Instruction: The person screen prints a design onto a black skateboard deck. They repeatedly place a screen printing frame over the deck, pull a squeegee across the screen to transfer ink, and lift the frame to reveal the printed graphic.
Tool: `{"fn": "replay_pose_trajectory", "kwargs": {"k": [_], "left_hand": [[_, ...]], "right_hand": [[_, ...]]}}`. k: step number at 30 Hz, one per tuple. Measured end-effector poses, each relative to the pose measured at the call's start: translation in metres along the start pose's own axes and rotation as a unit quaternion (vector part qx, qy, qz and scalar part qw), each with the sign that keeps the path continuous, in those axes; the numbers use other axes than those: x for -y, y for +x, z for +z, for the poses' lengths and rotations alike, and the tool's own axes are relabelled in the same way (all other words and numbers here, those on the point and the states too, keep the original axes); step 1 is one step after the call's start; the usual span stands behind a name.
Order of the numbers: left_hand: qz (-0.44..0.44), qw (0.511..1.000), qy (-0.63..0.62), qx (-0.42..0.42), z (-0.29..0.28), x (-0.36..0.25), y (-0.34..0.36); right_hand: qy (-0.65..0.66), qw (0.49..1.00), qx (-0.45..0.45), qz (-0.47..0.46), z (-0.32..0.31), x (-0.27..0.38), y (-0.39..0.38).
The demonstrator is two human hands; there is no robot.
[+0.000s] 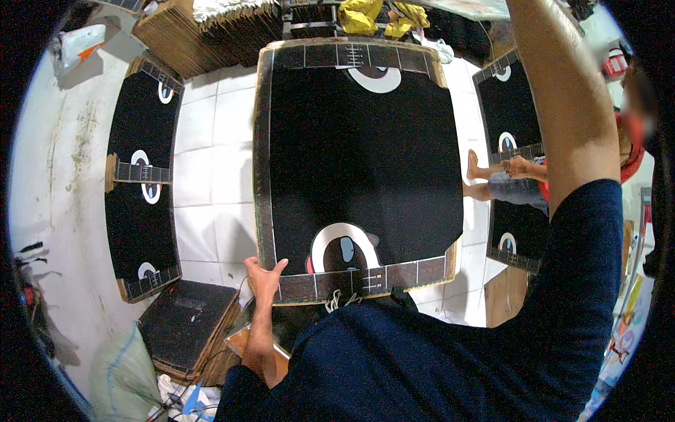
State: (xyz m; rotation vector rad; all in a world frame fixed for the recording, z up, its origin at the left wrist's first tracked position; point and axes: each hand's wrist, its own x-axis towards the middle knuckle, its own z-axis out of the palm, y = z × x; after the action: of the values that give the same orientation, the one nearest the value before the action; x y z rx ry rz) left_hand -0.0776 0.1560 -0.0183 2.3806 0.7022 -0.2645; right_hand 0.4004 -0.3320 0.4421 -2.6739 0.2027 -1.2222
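A large rectangular board fills the middle, covered in black sheet material with white arch motifs with blue centres at both ends, between dark marked edge strips. My left hand grips the board's near left corner, thumb on the strip and fingers at the outer edge. My right arm rises past the board's right side and out through the top of the picture; the hand is out of view.
Similar boards stand left and right. Another person in red is at the right board. Stacked boards lie low left, cardboard at back with yellow cloth, a translucent sack at lower left. White tiles show between boards.
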Motion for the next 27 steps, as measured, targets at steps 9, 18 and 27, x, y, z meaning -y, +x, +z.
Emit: {"fn": "replay_pose_trajectory", "kwargs": {"k": [9,18,27], "left_hand": [[0.114,0.991,0.056,-0.036,-0.002,-0.094,0.024],[-0.213,0.621,-0.737,0.161,0.029,-0.353,0.061],[0.205,0.962,-0.165,-0.069,0.116,-0.240,0.079]], "right_hand": [[0.100,0.988,-0.080,-0.081,-0.008,-0.014,-0.132],[0.093,0.989,-0.018,-0.110,0.032,-0.047,-0.376],[-0.026,0.969,0.201,-0.137,0.184,-0.097,-0.347]]}}
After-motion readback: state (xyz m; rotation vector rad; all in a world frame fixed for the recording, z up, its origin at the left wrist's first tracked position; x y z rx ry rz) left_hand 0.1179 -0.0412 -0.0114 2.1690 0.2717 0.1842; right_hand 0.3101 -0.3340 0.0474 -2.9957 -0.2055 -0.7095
